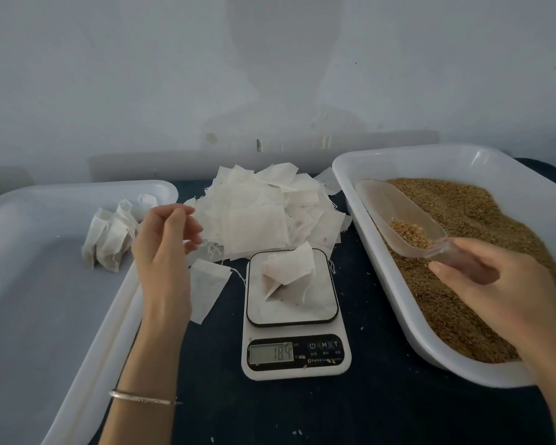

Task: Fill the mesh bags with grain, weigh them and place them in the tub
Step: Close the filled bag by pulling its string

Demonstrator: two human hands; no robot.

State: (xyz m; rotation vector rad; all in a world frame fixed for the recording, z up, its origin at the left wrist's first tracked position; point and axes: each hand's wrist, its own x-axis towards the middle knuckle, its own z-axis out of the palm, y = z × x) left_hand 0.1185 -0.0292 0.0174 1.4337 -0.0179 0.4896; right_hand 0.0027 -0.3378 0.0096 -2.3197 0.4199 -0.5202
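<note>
A makeshift packing station for portioning grain by hand

A dark-covered table pushed against a bare, scuffed white wall carries a small digital kitchen scale, a heap of empty mesh bags, and white plastic tubs, one holding loose grain and a clear plastic scoop.

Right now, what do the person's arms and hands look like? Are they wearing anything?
Both forearms are bare, with no sleeves and no gloves. The left hand has a thin silver bangle on its wrist. The right hand wears nothing that shows.
</note>
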